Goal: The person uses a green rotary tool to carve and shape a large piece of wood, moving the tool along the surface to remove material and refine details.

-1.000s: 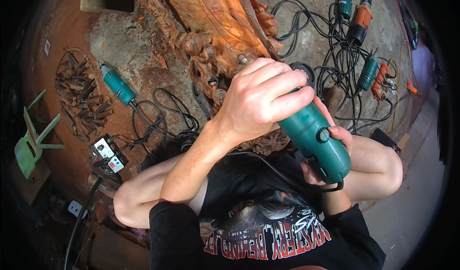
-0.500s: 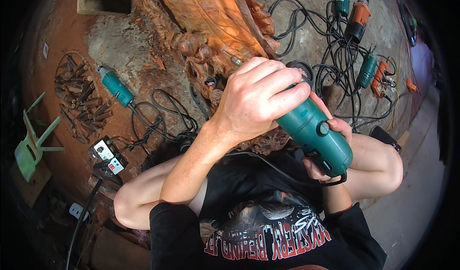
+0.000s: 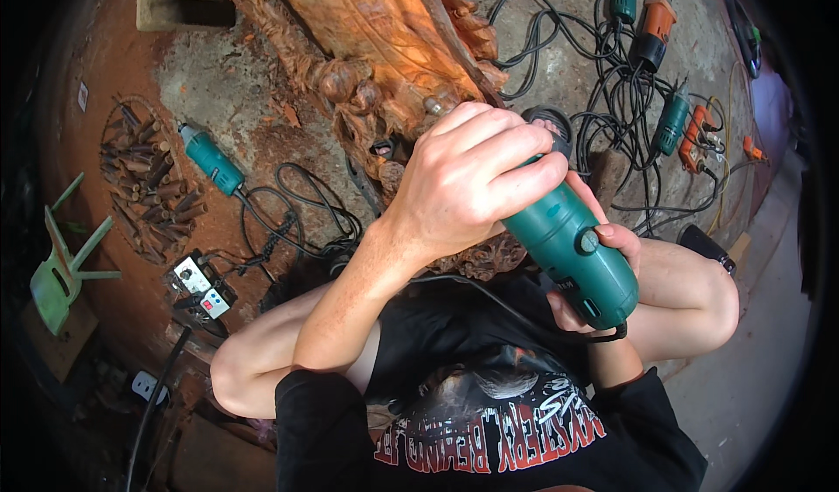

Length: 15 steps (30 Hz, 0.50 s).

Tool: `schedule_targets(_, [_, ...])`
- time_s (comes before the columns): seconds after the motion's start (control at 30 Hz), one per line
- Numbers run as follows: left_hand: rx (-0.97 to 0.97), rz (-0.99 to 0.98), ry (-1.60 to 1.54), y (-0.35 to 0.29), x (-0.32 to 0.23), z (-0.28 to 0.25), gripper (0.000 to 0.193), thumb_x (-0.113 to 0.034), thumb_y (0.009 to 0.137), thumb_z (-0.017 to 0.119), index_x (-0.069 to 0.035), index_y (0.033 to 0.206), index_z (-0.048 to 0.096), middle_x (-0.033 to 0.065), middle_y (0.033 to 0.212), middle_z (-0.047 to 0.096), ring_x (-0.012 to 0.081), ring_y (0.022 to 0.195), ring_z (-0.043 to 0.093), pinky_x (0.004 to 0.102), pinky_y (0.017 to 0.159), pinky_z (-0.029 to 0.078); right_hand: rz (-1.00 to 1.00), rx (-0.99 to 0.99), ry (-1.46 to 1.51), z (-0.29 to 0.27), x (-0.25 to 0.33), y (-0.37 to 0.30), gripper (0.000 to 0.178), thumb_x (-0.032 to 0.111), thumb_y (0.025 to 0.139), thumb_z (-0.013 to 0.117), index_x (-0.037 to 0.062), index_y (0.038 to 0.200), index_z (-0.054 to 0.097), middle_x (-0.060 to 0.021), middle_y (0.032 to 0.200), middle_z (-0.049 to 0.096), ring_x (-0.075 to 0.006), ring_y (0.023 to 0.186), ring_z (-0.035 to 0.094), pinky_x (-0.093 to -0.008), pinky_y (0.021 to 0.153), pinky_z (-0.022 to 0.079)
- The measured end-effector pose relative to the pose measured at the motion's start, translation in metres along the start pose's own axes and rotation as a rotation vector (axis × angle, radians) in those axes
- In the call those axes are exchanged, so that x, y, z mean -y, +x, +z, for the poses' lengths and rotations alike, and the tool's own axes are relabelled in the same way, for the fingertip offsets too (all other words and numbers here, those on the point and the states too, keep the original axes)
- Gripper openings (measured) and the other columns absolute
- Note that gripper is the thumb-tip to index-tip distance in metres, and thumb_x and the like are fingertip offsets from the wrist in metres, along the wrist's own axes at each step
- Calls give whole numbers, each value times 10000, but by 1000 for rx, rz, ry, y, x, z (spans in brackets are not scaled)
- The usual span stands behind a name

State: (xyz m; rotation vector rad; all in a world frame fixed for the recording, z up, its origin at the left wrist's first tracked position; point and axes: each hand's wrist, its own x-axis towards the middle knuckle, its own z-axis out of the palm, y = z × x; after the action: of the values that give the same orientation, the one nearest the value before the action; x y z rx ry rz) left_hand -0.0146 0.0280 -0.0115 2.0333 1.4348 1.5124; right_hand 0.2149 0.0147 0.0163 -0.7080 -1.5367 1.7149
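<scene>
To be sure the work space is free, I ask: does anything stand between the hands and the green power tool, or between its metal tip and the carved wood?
Nothing visible does. The left hand and right hand hold the green power tool directly; no object shows between its metal tip and the carved wood.

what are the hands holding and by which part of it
A green power tool: the left hand wraps its front part, and the right hand holds the rear of its body.

Bright warm light on the carved wood (image 3: 371,42), dim lower left, fisheye-bent edges, black corners
</scene>
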Motion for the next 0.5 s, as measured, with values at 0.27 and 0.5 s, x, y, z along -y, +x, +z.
schedule_targets(0.27, [-29, 111, -62, -2, -3, 2, 292, -152, 676, 796, -67, 949, 736, 82, 916, 713, 275, 824, 710, 393, 711, 570, -21, 72, -73, 0, 18, -10, 769, 219, 775, 941, 144, 1395, 491, -458, 1583, 305, -577, 1497, 326, -612, 1202, 338])
schedule_targets(0.5, [-29, 177, -138, -5, -19, 25, 280, -123, 692, 768, -66, 964, 733, 96, 942, 718, 265, 848, 717, 375, 697, 578, -68, -4, -36, 10, 30, -28, 674, 194, 763, 914, 138, 1318, 536, -483, 1545, 339, -603, 1463, 373, -595, 1165, 391])
